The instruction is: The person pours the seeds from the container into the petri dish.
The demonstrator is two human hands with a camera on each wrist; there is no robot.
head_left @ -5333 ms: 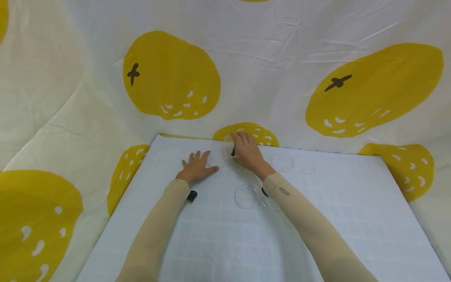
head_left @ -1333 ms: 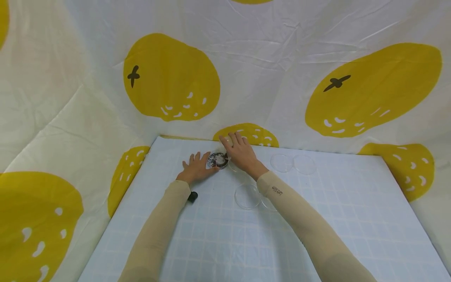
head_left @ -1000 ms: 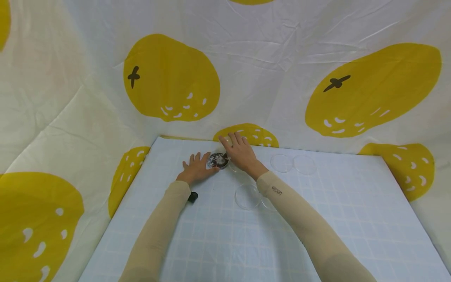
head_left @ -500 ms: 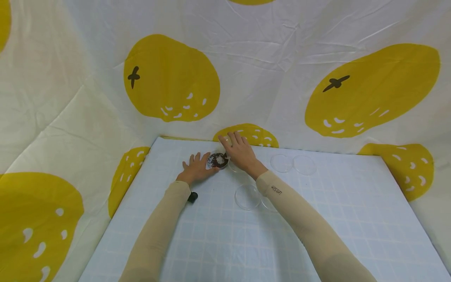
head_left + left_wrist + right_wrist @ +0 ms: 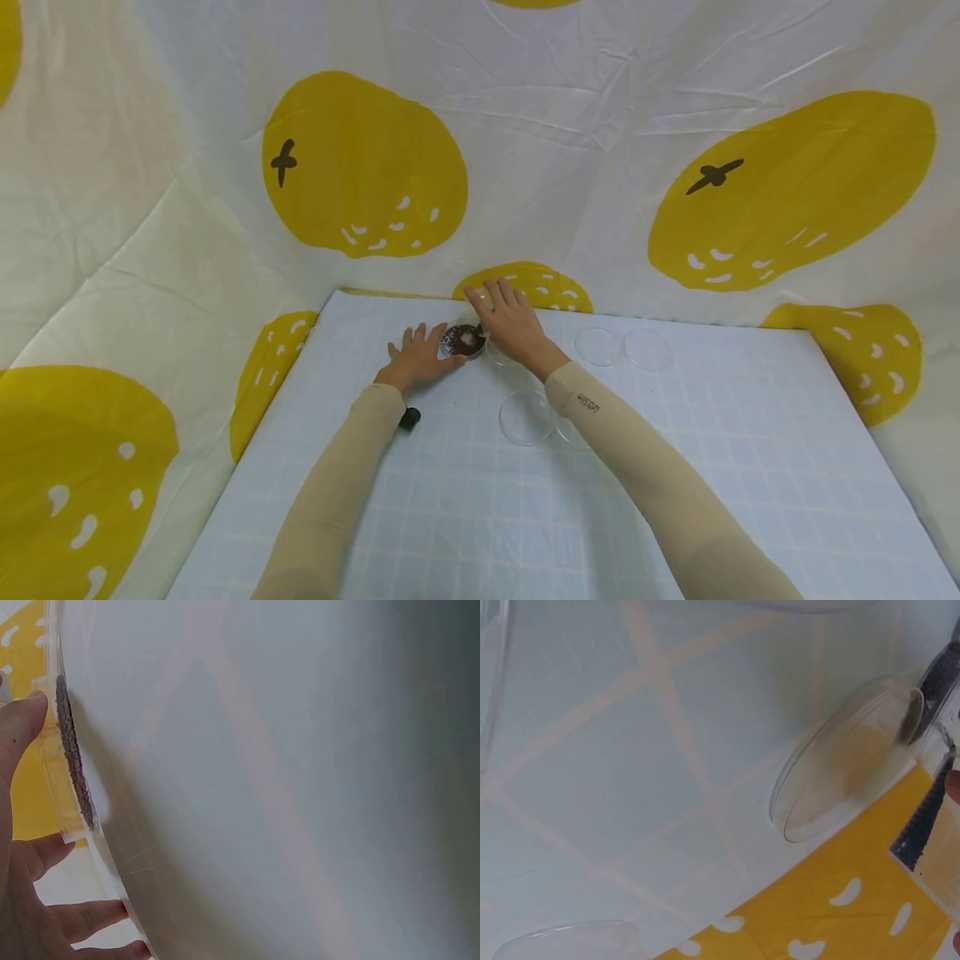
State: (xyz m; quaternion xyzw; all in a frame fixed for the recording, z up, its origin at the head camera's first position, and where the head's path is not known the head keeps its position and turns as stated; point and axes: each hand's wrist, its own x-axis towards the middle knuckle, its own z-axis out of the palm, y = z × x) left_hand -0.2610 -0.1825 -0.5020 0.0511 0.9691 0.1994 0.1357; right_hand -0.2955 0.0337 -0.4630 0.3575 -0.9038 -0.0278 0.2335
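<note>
My left hand lies at the table's far left part, thumb and index finger gripping the sides of a clear petri dish. Dark granules cover much of the dish floor, with a pale patch showing among them. Just to the right, my right hand holds a small clear container tilted over that dish. More dark granules lie along the container's lower side in the right wrist view. Part of the container is hidden behind the right hand. An empty clear dish half sits right beside the filled one.
Two empty dish halves, one and another, lie side by side to the right. Nearer lies one more, its neighbour partly under the right forearm. A fruit-print cloth hangs behind the pale checked table.
About five seconds ago the dish was bare and the container stood further right. Now granules lie in the dish, and over the last second they have spread across more of it. Both hands stay nearly still.
</note>
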